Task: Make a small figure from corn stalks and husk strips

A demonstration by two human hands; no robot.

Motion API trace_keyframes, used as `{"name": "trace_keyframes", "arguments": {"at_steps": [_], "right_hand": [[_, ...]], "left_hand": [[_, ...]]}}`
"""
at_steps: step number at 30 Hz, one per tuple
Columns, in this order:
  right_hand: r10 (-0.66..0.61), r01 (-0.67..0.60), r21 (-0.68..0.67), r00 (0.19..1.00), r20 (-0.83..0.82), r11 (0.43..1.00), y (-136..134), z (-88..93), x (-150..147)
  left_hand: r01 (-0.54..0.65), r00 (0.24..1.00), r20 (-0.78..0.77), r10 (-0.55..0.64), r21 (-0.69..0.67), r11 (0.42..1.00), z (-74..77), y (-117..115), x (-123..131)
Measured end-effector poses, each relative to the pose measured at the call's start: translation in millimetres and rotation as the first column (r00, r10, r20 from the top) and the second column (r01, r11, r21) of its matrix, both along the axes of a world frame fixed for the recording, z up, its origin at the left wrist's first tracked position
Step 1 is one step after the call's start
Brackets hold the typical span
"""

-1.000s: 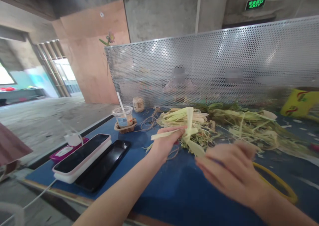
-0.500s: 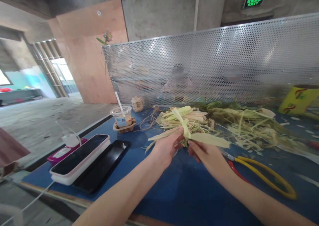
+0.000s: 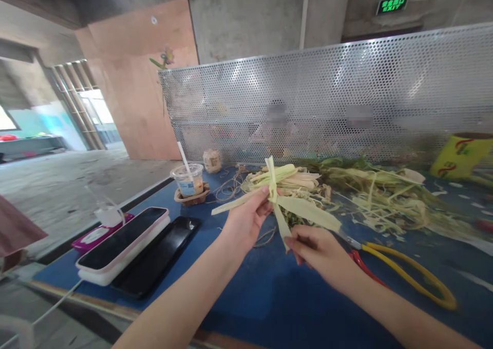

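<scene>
A pale green corn husk piece point(image 3: 272, 192), knotted at its middle with strips spreading out several ways, is held above the blue table. My left hand point(image 3: 246, 218) pinches it close to the knot, one strip sticking out past the fingers to the left. Lower and to the right, my right hand point(image 3: 314, 246) grips the tip of the strip that hangs down toward me. Another broad strip point(image 3: 311, 211) juts right, above my right hand. Behind the knot lies a pile of husks point(image 3: 296, 177). Scissors point(image 3: 408, 267) with yellow and red handles rest beside my right wrist.
To the left lie a black phone point(image 3: 157, 256), a white-cased device point(image 3: 123, 244) and a magenta power strip point(image 3: 82, 242). A drink cup point(image 3: 187, 180) stands in a cardboard holder, near twine point(image 3: 231, 185). More husks point(image 3: 396, 200) spread at right, before a perforated metal screen point(image 3: 316, 92) with people behind.
My left hand and the knot have shifted slightly left, and the husk has turned more upright. My right hand has drawn down toward me, stretching one strip downward.
</scene>
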State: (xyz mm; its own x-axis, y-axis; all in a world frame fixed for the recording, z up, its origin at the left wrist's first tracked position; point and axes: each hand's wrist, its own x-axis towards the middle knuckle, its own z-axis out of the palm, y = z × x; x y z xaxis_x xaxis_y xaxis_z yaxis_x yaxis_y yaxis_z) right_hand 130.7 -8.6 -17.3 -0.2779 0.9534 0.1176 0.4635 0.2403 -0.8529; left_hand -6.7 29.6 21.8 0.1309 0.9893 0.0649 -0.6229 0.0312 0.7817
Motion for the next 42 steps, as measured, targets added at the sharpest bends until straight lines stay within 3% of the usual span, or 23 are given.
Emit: {"name": "trace_keyframes", "arguments": {"at_steps": [4,7,10,13,16,24,31,32,34,36,38,42], "right_hand": [[0.11,-0.108,-0.029,0.992,0.055,0.994,-3.2,-0.9,-0.3],[0.096,-0.099,0.057,0.994,0.049,0.993,-3.6,0.8,3.6],[0.012,0.0,0.1,0.993,-0.118,0.995,-0.8,3.3,8.2],[-0.096,0.139,0.106,0.935,-0.341,0.984,2.5,8.9,9.8],[-0.16,0.266,0.191,0.884,-0.439,0.945,3.7,16.6,9.2],[-0.279,0.395,0.313,0.892,-0.357,0.864,-3.0,22.8,12.6],[-0.429,0.537,0.39,0.84,-0.333,0.748,-5.9,23.2,24.4],[-0.426,0.536,0.384,0.839,-0.338,0.752,-5.7,22.9,25.9],[-0.356,0.472,0.339,0.866,-0.351,0.814,-4.9,22.5,26.4],[-0.21,0.333,0.26,0.889,-0.408,0.906,-3.4,21.8,23.4],[-0.087,0.195,0.183,0.875,-0.476,0.964,-1.2,20.3,18.2],[-0.094,0.191,0.133,0.846,-0.525,0.973,4.7,13.0,10.5]], "left_hand": [[-0.032,0.999,-0.023,0.033,0.055,0.998,5.4,1.6,-7.2],[-0.03,0.997,-0.064,0.037,0.111,0.993,5.5,-1.4,-5.9],[0.027,0.995,-0.104,-0.014,0.12,0.992,3.8,-4.8,-2.0],[0.089,0.988,-0.134,-0.076,0.094,0.992,2.6,-7.8,0.5],[0.164,0.969,-0.2,-0.142,0.098,0.982,0.6,-11.0,3.1],[0.135,0.97,-0.208,-0.128,0.016,0.991,-5.1,-17.9,12.6],[0.128,0.979,-0.154,-0.134,-0.047,0.991,-2.1,-18.9,9.3],[0.13,0.98,-0.143,-0.137,-0.054,0.99,-2.1,-18.9,9.3],[0.162,0.975,-0.142,-0.168,-0.054,0.985,-2.6,-19.1,10.1],[0.226,0.961,-0.157,-0.226,-0.018,0.974,-3.9,-19.5,11.5],[0.263,0.949,-0.185,-0.255,0.023,0.964,-6.0,-19.9,12.7],[0.246,0.899,-0.403,-0.171,0.14,0.959,-8.6,-20.4,11.7]]}}
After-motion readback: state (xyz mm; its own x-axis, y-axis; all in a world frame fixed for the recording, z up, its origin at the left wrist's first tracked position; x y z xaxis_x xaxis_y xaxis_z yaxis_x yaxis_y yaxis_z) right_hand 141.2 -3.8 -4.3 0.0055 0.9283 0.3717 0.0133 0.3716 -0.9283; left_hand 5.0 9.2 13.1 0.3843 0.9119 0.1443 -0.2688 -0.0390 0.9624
